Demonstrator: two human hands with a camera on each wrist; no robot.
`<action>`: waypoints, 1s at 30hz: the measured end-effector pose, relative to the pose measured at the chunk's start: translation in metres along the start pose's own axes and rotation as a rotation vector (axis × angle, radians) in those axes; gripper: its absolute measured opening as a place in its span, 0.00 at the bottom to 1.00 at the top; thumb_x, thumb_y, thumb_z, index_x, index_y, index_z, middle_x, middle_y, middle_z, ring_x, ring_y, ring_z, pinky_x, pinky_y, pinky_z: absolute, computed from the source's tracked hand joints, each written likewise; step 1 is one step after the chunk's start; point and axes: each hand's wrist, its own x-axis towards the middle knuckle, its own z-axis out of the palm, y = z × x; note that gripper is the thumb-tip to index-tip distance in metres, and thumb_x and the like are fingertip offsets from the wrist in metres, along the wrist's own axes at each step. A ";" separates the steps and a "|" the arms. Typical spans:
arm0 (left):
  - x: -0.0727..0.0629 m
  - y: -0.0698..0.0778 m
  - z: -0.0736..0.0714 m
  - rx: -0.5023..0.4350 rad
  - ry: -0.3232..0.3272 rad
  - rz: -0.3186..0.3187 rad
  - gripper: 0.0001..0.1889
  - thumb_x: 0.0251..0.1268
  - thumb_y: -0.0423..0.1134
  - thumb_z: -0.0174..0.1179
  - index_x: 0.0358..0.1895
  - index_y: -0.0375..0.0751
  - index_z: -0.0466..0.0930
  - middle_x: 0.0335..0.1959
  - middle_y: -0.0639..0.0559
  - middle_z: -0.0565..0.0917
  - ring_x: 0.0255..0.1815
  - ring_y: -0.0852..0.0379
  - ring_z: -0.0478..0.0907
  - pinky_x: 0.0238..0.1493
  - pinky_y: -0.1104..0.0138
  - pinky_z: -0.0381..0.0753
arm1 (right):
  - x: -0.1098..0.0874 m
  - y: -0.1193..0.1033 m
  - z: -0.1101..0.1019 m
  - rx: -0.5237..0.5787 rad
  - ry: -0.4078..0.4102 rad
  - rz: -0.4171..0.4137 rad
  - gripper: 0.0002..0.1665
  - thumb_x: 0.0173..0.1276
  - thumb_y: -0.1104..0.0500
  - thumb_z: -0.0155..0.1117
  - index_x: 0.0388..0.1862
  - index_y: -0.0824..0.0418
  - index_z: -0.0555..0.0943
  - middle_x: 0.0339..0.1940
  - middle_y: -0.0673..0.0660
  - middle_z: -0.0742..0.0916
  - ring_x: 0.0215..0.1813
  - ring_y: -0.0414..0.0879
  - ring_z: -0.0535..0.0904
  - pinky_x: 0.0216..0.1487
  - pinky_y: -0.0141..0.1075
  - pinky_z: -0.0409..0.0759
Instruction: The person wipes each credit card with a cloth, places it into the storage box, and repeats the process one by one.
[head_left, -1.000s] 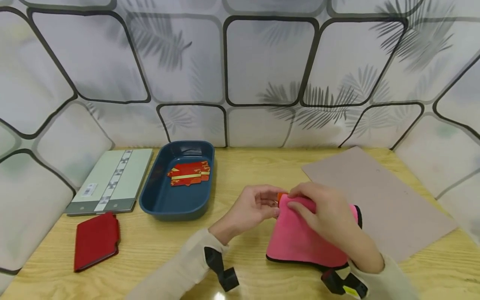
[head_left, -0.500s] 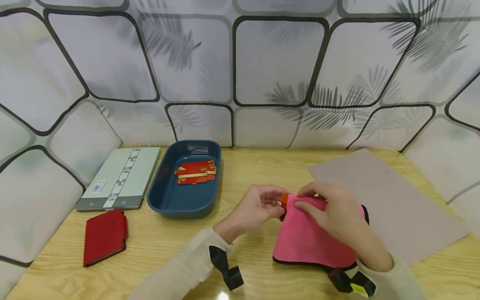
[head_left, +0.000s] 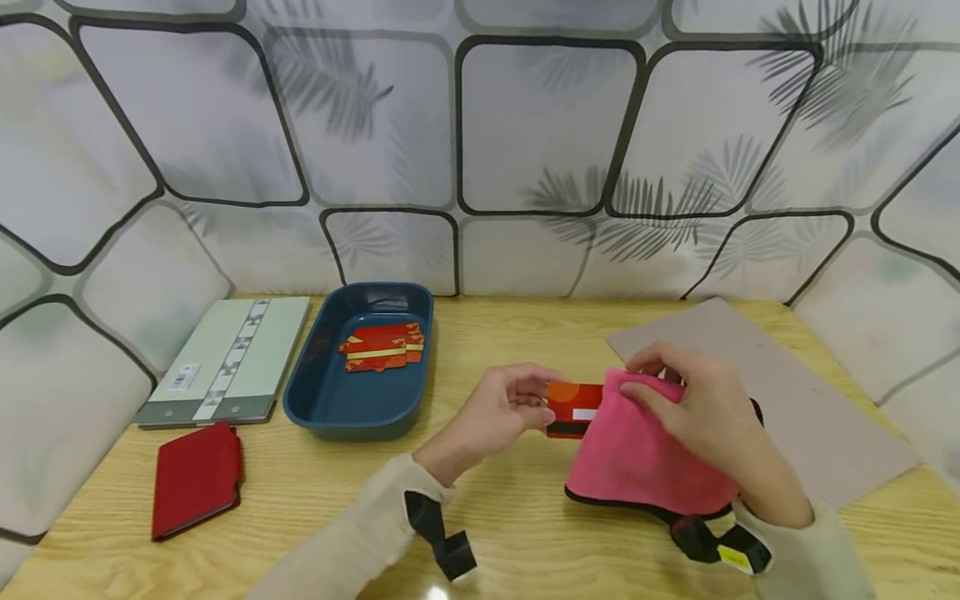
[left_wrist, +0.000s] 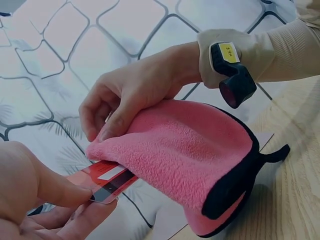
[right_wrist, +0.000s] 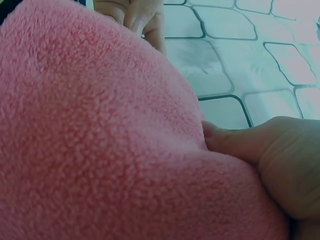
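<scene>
A red and orange bank card (head_left: 573,408), with a black stripe and a white strip on its back, is pinched by its outer end between the thumb and fingers of my left hand (head_left: 504,412). Its other end is hidden behind the fold of a pink fleecy cloth (head_left: 645,454). Black edging and a small black loop (left_wrist: 277,155) show on the cloth in the left wrist view. My right hand (head_left: 697,412) grips the cloth's top edge, thumb on the near side. In the right wrist view, cloth fills most of the picture.
A dark blue tray (head_left: 322,396) with several red and gold paper pieces (head_left: 378,348) stands left of my hands. Further left lie a pale green folder (head_left: 225,358) and a red notebook (head_left: 197,482). A grey-brown board (head_left: 780,400) lies at right on the wooden table.
My right hand and the cloth have shifted right and slightly up, away from my left hand. Much more of the bank card now shows between them.
</scene>
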 end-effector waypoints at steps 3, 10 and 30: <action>0.001 -0.002 0.001 -0.005 0.011 0.007 0.18 0.60 0.18 0.55 0.55 0.27 0.77 0.37 0.42 0.79 0.32 0.61 0.76 0.38 0.68 0.83 | 0.000 -0.001 0.000 -0.010 0.004 -0.026 0.20 0.40 0.67 0.81 0.31 0.55 0.81 0.25 0.46 0.85 0.26 0.34 0.71 0.29 0.22 0.68; 0.000 -0.005 0.005 -0.013 0.030 -0.033 0.19 0.62 0.20 0.56 0.56 0.30 0.77 0.41 0.37 0.81 0.34 0.60 0.76 0.38 0.68 0.82 | 0.001 -0.007 0.006 -0.018 0.006 -0.105 0.18 0.40 0.65 0.81 0.30 0.57 0.82 0.26 0.46 0.85 0.27 0.36 0.76 0.31 0.25 0.72; 0.000 -0.016 0.002 -0.038 -0.043 -0.062 0.20 0.62 0.20 0.53 0.58 0.30 0.75 0.49 0.35 0.80 0.39 0.63 0.78 0.42 0.69 0.81 | -0.008 -0.039 0.038 0.013 -0.005 -0.130 0.14 0.47 0.66 0.78 0.32 0.57 0.84 0.30 0.48 0.86 0.31 0.40 0.83 0.31 0.35 0.82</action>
